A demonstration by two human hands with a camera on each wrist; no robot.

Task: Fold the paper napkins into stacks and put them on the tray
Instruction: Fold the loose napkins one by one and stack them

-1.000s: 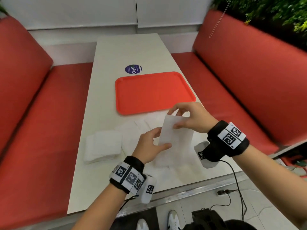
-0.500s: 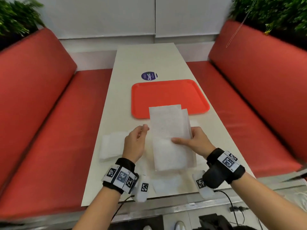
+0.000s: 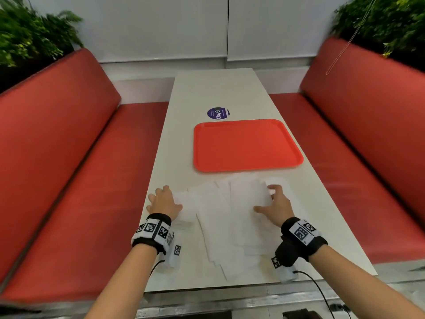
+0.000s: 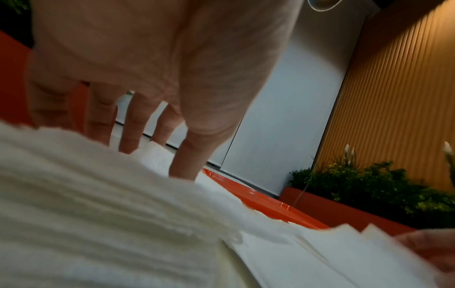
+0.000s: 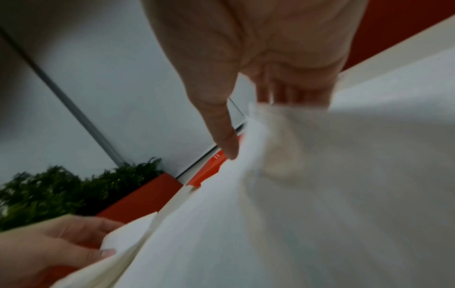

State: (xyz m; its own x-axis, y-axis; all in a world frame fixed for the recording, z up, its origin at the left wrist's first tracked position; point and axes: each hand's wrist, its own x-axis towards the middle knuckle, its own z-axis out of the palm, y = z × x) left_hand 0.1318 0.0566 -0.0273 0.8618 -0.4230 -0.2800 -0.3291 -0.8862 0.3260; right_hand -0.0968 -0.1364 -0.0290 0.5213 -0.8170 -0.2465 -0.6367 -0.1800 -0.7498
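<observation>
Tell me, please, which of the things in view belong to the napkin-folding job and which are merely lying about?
Belong to the job:
- loose napkins on the table
- folded stack under the left hand
- orange tray
- right hand

Just lying about:
- round purple sticker
- red benches
- plants

Red booth benches [image 3: 69,157] flank long pale table [image 3: 218,88]; white wall [image 3: 161,26], plants [image 3: 27,35].
</observation>
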